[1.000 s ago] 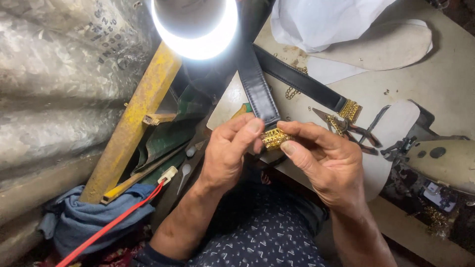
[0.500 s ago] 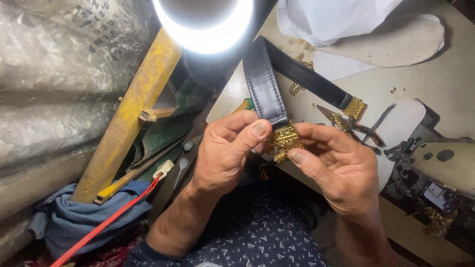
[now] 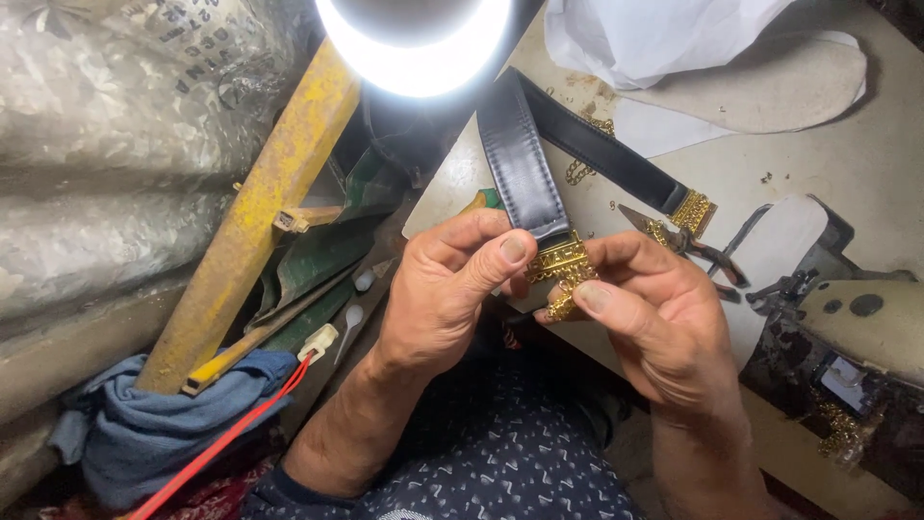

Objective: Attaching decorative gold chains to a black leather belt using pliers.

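The work in hand looks like fitting a gold metal end clasp [image 3: 561, 262] onto a black leather strap [image 3: 520, 159], and it appears to be at the stage of seating or adjusting the fitting rather than finished. The strap runs down from under the ring lamp [image 3: 414, 43] to the clasp, which sits at its lower end, held up between both hands just below the lamp. The left hand [image 3: 438, 294] is clenched on the strap end, thumb pressed against the clasp's left edge. The right hand [image 3: 664, 318] pinches the clasp and a short gold chain piece [image 3: 561, 306] hanging from it, between thumb and forefinger.

To the right of the clasp, on the worn workbench [image 3: 866, 154], a second black strap [image 3: 597, 149] lies with its own gold fitting [image 3: 693, 210] in place; pliers [image 3: 688, 246] rest just beside it. A sewing machine [image 3: 847, 337] stands further right.

Judging from this, the next move calls for a steady hold on the strap end while the small chain link is lined up with the clasp; the pliers lie near enough to reach.
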